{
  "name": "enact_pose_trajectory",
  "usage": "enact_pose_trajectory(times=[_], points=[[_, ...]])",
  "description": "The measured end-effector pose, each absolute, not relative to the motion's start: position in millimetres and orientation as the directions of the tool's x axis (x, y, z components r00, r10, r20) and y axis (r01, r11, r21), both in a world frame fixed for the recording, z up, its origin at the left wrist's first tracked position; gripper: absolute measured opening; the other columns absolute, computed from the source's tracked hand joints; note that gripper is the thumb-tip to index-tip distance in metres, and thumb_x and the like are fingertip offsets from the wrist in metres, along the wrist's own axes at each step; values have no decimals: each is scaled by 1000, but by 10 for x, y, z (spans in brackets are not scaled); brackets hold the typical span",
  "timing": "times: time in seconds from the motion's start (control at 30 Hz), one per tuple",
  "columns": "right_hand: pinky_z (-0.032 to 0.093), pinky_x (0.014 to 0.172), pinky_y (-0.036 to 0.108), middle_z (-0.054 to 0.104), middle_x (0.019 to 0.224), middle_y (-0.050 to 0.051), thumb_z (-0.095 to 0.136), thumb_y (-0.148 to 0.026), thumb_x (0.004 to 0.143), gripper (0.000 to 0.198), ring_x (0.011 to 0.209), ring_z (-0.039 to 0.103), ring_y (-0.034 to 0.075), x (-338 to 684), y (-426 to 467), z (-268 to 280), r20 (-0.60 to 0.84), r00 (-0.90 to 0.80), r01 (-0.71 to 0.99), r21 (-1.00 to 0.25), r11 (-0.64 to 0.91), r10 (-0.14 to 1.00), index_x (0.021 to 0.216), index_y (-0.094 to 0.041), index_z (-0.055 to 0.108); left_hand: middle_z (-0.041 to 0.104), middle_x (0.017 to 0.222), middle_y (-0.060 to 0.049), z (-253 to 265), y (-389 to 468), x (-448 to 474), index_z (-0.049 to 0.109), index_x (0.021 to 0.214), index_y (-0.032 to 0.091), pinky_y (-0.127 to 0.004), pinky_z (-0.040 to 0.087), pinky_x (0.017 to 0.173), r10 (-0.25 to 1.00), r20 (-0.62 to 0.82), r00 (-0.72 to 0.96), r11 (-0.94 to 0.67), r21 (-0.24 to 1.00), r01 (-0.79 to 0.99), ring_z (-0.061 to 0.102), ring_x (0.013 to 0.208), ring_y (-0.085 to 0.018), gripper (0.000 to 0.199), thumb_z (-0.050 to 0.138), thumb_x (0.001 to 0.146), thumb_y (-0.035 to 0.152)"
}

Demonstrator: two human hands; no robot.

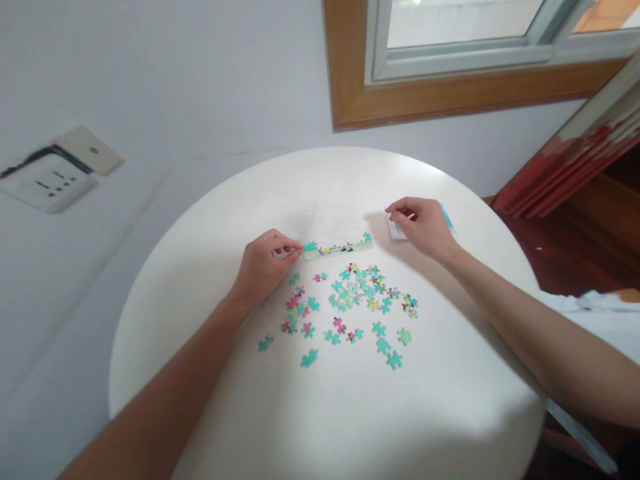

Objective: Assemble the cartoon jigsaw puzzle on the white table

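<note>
I see the joined jigsaw strip (339, 250) lying on the round white table (350, 417), beyond the loose pieces and between the two hands. It is long and narrow, with a pale green edge facing me, a colourful band of yellow, pink, white and black bits along it, and teal parts standing up at both ends; its far side looks uneven, and the printed figures are too small for me to make out. The left hand (263, 263) is at the strip's left end, thumb and forefinger brought together at the tips; I cannot tell whether they pinch the strip or only touch it. The right hand (425, 225) is over a pale printed card (395, 228) on the far right of the table, its thumb and forefinger close together and the other fingers curled; I cannot tell whether anything is between them. Nearer me, I have a crowded cluster of jigsaw pieces (345, 294), mostly teal and pale green, some showing yellow and dark print. To its left, a smaller group of pink and green pieces (293, 308) runs toward me, some overlapping. A plain teal piece (309, 358) lies apart at the near side, and three more teal pieces (383, 346) trail along the near right, beside a yellow-green piece (405, 336).
</note>
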State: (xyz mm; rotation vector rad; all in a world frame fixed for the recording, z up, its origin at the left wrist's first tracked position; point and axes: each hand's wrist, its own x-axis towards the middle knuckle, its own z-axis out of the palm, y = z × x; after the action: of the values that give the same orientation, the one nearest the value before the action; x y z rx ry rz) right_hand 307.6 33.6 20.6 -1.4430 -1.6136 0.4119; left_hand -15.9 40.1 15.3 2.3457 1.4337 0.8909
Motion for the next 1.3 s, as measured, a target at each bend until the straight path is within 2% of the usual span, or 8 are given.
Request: enact_pose_trajectory(times=[0.47, 1.13, 1.3], points=[[48, 66, 34, 73, 76, 6, 59, -21, 80, 16, 67, 61, 16, 3085, 351, 196, 384, 69, 606, -749, 267, 921, 84, -18, 74, 68, 83, -2, 146, 410, -160, 77, 90, 23, -28, 47, 68, 873, 362, 327, -477, 496, 725, 58, 72, -16, 15, 65, 83, 30], [48, 67, 36, 74, 78, 9, 61, -24, 81, 17, 66, 62, 18, 3054, 302, 240, 365, 54, 627, -736, 253, 929, 84, -17, 76, 67, 81, -2, 159, 398, -161, 77, 89, 20, -27, 47, 69, 869, 379, 319, -485, 524, 700, 57, 71, -14, 13, 66, 82, 23], [49, 64, 36, 75, 80, 8, 62, -26, 82, 15, 65, 63, 19, 3061, 291, 255, 355, 40, 664, -708, 241, 934, 83, -20, 75, 67, 81, -2, 155, 397, -173, 77, 88, 20, -27, 48, 71, 866, 391, 310, -488, 531, 693, 57, 71, -14, 12, 66, 81, 20]])
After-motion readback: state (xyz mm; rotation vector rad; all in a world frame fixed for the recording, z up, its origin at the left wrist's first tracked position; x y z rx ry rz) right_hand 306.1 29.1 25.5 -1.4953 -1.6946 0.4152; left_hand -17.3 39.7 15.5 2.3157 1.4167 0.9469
